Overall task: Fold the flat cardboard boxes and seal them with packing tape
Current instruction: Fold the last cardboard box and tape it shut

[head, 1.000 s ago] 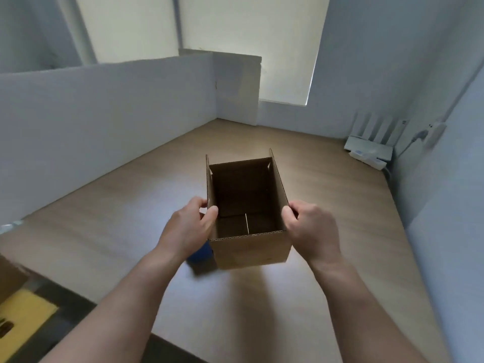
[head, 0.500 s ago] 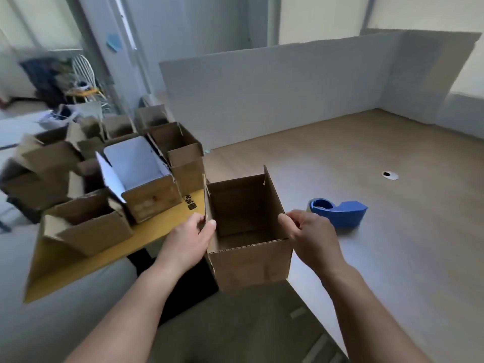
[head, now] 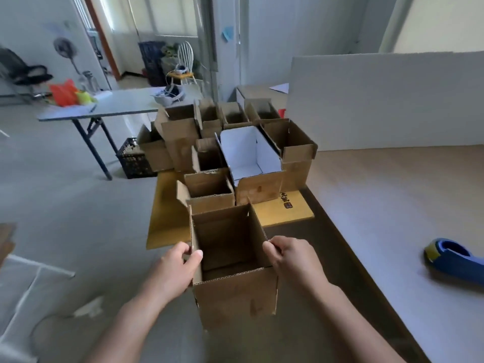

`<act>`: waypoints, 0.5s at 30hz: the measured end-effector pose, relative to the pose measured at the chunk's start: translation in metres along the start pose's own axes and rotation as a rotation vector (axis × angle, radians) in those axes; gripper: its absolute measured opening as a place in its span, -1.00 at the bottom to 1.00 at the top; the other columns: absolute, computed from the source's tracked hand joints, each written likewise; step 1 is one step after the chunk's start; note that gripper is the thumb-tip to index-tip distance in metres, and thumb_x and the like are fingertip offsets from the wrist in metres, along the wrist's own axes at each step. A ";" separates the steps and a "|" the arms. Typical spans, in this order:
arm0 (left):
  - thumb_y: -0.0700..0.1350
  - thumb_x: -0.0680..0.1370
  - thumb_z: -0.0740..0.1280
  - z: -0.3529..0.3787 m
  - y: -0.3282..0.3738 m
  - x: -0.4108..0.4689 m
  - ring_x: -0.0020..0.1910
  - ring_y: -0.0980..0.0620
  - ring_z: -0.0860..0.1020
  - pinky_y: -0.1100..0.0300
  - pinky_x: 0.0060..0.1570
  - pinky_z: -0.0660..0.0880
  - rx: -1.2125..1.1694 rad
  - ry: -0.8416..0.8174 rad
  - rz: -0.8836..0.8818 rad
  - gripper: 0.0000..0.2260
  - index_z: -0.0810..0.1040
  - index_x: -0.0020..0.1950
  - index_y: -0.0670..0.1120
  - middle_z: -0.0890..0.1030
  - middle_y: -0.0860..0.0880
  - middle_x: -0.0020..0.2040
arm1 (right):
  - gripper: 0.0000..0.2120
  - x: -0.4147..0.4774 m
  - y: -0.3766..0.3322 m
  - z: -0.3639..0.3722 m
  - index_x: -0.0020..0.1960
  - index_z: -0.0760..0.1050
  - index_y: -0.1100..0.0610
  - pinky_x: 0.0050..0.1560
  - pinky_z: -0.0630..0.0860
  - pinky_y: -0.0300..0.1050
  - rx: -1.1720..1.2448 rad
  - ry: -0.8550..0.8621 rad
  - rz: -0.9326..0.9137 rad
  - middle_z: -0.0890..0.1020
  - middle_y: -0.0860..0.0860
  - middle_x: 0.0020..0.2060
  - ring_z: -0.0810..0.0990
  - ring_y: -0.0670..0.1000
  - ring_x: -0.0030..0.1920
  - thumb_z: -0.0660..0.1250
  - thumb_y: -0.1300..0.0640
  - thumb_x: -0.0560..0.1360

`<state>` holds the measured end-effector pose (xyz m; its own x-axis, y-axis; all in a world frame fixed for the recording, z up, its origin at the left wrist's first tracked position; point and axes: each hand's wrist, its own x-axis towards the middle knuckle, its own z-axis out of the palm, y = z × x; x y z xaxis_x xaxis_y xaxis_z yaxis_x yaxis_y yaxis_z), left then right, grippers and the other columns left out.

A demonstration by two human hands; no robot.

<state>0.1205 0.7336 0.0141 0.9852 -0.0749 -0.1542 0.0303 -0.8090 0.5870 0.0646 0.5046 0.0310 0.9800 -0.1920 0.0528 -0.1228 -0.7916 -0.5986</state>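
You grip the open box (head: 235,292) with both hands, left hand (head: 176,271) and right hand (head: 293,260); next, set it by the finished boxes (head: 209,189).

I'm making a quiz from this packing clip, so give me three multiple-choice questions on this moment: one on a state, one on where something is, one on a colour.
1. How is the brown cardboard box that the left hand and right hand grip?
A) taped shut
B) flattened
C) open on top

2. Where does the blue plastic tape dispenser lie?
A) inside the gripped box
B) on the light wooden tabletop, right of both hands
C) in the left hand

3. What colour lines the large cardboard box in the pile ahead?
A) white
B) red
C) black

Answers: 1 C, its inside shows from above. 2 B, it rests on the tabletop, untouched. 3 A, its inner walls are white.
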 end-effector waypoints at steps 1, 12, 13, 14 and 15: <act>0.10 0.59 0.19 -0.012 -0.017 0.002 -0.36 -0.02 0.44 0.16 -0.33 0.33 -0.005 0.003 -0.036 -0.81 0.43 -0.08 0.00 0.41 0.03 -0.44 | -0.65 0.007 -0.015 0.014 -0.20 0.56 0.14 -0.23 0.50 -0.07 -0.005 -0.026 -0.023 0.61 0.01 -0.34 0.57 0.00 -0.29 0.15 -0.04 0.59; 0.07 0.61 0.17 -0.125 -0.144 0.043 -0.19 -0.12 0.60 0.15 -0.27 0.36 -0.066 0.090 -0.235 -0.76 0.45 0.15 -0.04 0.53 -0.03 -0.34 | -0.68 0.076 -0.165 0.119 -0.14 0.53 0.11 -0.40 0.21 -0.26 -0.113 -0.104 -0.263 0.63 0.03 -0.20 0.48 0.02 -0.26 0.13 -0.04 0.62; 0.06 0.60 0.17 -0.135 -0.150 0.051 -0.15 -0.13 0.60 0.14 -0.22 0.38 -0.051 0.088 -0.228 -0.73 0.44 0.21 -0.05 0.55 -0.05 -0.28 | -0.68 0.083 -0.176 0.125 -0.09 0.55 0.12 -0.36 0.23 -0.25 -0.116 -0.092 -0.265 0.65 0.03 -0.16 0.52 0.03 -0.22 0.12 -0.04 0.62; 0.05 0.60 0.18 -0.144 -0.155 0.060 -0.11 -0.14 0.59 0.13 -0.16 0.41 -0.041 0.086 -0.222 -0.70 0.42 0.27 -0.05 0.58 -0.07 -0.21 | -0.68 0.092 -0.187 0.130 -0.04 0.56 0.11 -0.31 0.26 -0.23 -0.120 -0.084 -0.259 0.65 0.03 -0.13 0.55 0.04 -0.17 0.11 -0.04 0.63; 0.04 0.60 0.18 -0.154 -0.158 0.070 -0.07 -0.15 0.59 0.11 -0.09 0.44 -0.040 0.089 -0.214 -0.67 0.40 0.32 -0.04 0.60 -0.10 -0.13 | -0.68 0.100 -0.196 0.134 0.00 0.56 0.10 -0.27 0.28 -0.22 -0.121 -0.085 -0.246 0.64 0.03 -0.12 0.56 0.05 -0.14 0.10 -0.04 0.63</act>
<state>0.2104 0.9461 0.0325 0.9664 0.1491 -0.2093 0.2454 -0.7771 0.5795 0.2081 0.7183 0.0467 0.9917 0.0598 0.1139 0.1073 -0.8728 -0.4762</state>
